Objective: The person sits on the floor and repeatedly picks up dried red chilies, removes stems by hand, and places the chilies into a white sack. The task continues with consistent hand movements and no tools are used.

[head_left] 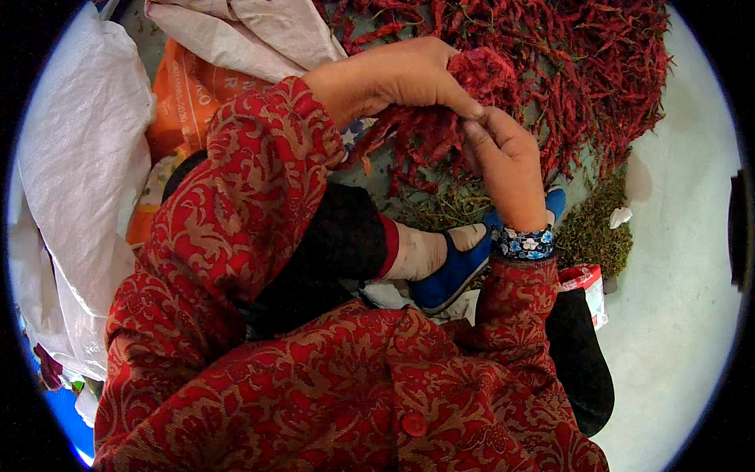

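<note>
Above the floor, my left hand (401,75) is closed around a bunch of dried red chilies (481,69), which shows beyond its thumb and fingers. My right hand (507,161) meets it from the right, thumb and fingertips pinched together against the left thumb tip. Whatever sits in that pinch is too small to make out. Below and behind both hands spreads a big heap of dried red chilies (598,71). More chilies hang or lie just under the left hand, where I cannot tell held ones from loose ones.
Greenish-brown stems (598,228) lie piled at the right, with a white scrap (620,217) on them. White woven sacks (86,141) and an orange printed bag (185,94) crowd the left. My foot in a blue shoe (452,271) stands below my hands, near a red-and-white packet (591,295).
</note>
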